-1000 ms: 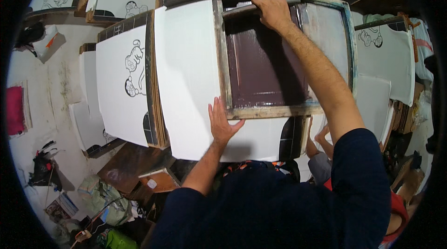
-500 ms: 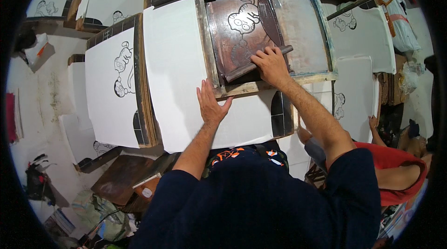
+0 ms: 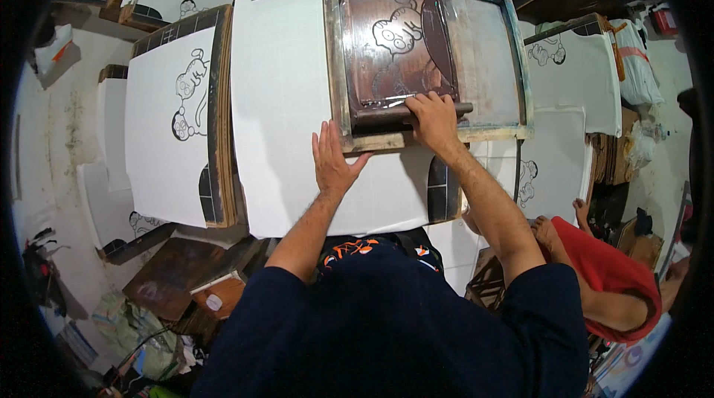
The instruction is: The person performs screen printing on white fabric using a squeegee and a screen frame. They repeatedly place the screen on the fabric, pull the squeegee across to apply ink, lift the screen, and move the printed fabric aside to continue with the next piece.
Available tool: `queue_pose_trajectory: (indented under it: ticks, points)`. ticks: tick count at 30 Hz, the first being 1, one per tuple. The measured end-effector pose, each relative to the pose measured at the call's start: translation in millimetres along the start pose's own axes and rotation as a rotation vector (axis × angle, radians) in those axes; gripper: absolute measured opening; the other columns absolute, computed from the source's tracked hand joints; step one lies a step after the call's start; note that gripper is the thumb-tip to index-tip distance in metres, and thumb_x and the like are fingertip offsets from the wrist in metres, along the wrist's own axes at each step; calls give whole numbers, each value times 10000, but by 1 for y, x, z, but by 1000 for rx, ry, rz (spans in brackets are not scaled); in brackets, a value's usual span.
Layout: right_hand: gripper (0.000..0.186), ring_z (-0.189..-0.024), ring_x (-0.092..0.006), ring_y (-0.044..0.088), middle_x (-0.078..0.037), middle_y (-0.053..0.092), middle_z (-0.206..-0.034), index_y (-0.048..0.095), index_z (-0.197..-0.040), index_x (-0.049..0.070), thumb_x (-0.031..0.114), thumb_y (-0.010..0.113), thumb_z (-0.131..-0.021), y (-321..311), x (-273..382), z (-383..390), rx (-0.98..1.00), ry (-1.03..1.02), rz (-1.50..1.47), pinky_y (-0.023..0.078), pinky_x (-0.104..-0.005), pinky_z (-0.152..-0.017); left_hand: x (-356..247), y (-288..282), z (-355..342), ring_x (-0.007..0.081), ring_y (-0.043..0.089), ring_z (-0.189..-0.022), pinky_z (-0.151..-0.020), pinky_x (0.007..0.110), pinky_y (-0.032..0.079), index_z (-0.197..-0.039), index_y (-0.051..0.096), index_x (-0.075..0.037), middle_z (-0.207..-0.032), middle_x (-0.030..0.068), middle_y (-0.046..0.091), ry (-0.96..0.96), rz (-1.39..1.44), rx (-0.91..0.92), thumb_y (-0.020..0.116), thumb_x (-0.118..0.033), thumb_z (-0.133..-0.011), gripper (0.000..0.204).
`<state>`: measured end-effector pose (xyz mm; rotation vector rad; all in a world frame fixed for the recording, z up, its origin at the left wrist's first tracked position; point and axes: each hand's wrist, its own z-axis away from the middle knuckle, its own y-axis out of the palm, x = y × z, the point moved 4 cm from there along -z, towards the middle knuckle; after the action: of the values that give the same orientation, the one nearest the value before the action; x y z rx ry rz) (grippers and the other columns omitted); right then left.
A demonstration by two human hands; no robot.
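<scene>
Right hand (image 3: 433,117) fingers curled gripping squeegee (image 3: 416,110) on wooden screen frame (image 3: 336,71); left hand (image 3: 332,161) flat, fingers spread, on white sheet (image 3: 279,100)

The right hand (image 3: 433,120) is gripping a squeegee (image 3: 416,108) at the near end of a wooden screen-printing frame (image 3: 425,52) (a cartoon outline is showing in its mesh). The left hand (image 3: 332,162) is lying flat, fingers spread, on the white fabric (image 3: 282,100) beside the frame.
</scene>
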<state>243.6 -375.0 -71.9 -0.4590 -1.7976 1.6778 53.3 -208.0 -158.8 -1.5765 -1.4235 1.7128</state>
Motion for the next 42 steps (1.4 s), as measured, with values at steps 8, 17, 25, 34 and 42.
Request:
queue_pose_trajectory:
  ticks: [8,17,25,34,42]
  points:
    - [446,-1047,-261,629,-22,677,-1032,662,-1095,182,132,856,-696,-2,-68,-143,-253,-68,66,438,-453,-869,1,3,-1,418,292,-1544,-1278,616,167,-1588,233,82,-1593,313,359,20,-50,27,892,-480,-759,1198]
    - [483,-1082,-278,639,-32,699,-1066,687,-1151,183,113,851,-702,-2,-93,-243,-392,-20,104,463,-444,-905,-1,1,-3,418,358,-1518,-1258,630,215,-1562,283,93,-1557,287,425,31,-61,-12,910,-480,-730,1189]
    - [464,-1018,-280,621,-22,664,-1013,675,-1072,164,54,846,-655,-7,-77,-191,-486,-71,-26,441,-449,-925,-3,-3,-6,457,385,-1494,-1221,667,267,-1551,284,114,-1547,330,414,75,-21,-53,934,-403,-701,1189]
    - [431,-1074,-262,631,-10,653,-1064,616,-1122,174,142,820,-744,-9,-95,-261,-419,-39,144,460,-451,-887,-3,-3,-5,457,357,-1509,-1245,648,231,-1567,264,107,-1569,335,386,71,-30,-36,926,-389,-712,1190]
    - [569,-1149,-252,606,-12,672,-1162,657,-1218,193,141,864,-691,-4,-28,-93,-114,53,86,442,-457,-964,0,2,-2,401,298,-1550,-1285,600,169,-1595,225,91,-1611,279,365,73,-72,-35,859,-462,-787,1166]
